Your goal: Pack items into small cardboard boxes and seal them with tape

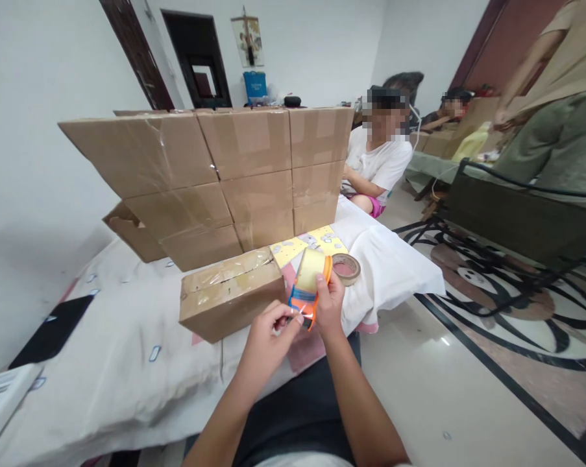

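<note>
My right hand (329,299) grips a tape dispenser (304,297) with an orange and blue frame and a roll of clear yellowish tape in it. At the dispenser's lower end, my left hand (272,331) is closed in a pinch, thumb and forefinger at a shiny bit of tape. Left of the dispenser lies a taped cardboard box (231,295) on the cloth-covered table. A separate tape roll (346,268) rests just beyond my right hand.
Stacked cardboard boxes (258,188) form a wall behind the single box. A black flat item (52,331) lies at the table's left. Across the corner sits a person in a white shirt (383,159). A dark chair (521,220) stands right, beside another person.
</note>
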A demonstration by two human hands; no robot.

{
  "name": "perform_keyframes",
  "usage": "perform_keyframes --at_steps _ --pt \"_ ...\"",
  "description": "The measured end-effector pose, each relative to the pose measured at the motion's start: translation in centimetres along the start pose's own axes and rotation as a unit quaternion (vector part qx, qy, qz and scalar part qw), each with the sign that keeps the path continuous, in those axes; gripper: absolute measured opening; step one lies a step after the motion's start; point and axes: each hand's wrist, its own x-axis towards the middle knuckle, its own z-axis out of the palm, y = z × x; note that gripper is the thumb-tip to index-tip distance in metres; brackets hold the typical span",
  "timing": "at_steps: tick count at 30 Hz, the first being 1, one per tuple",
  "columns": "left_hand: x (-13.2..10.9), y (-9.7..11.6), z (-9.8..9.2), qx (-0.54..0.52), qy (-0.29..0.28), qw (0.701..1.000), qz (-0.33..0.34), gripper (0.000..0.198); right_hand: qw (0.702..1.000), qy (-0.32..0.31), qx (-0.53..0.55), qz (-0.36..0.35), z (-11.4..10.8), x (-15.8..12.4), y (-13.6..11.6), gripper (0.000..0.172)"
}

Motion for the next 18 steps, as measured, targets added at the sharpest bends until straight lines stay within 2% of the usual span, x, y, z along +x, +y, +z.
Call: perform_keyframes --at_steps 4,7,9,14,18 --pt "-0.7 0.8 0.0 0.082 -0.002 0.997 0.011 0.020 0.998 -0.010 0.038 0.040 0.3 -0.3 -0.1 0.029" --pt "-1.1 0.9 0.3 0.153 0.012 0.988 0.028 0.019 0.997 -0.038 0.057 0.040 0.4 -0.6 -0.1 0.030" --pt "-1.2 0.9 0.5 0.181 0.025 0.982 0.040 0.018 0.998 -0.035 0.048 0.032 0.4 -0.7 0.1 0.031" --pt "-1.7 1.1 0.9 0.180 0.017 0.982 0.051 0.015 0.998 -0.036 0.042 0.019 0.4 -0.6 0.2 0.030" --pt "-2.2 1.3 1.2 0.153 0.005 0.987 0.054 0.008 0.999 -0.041 0.007 -0.006 0.5 -0.3 0.0 0.036"
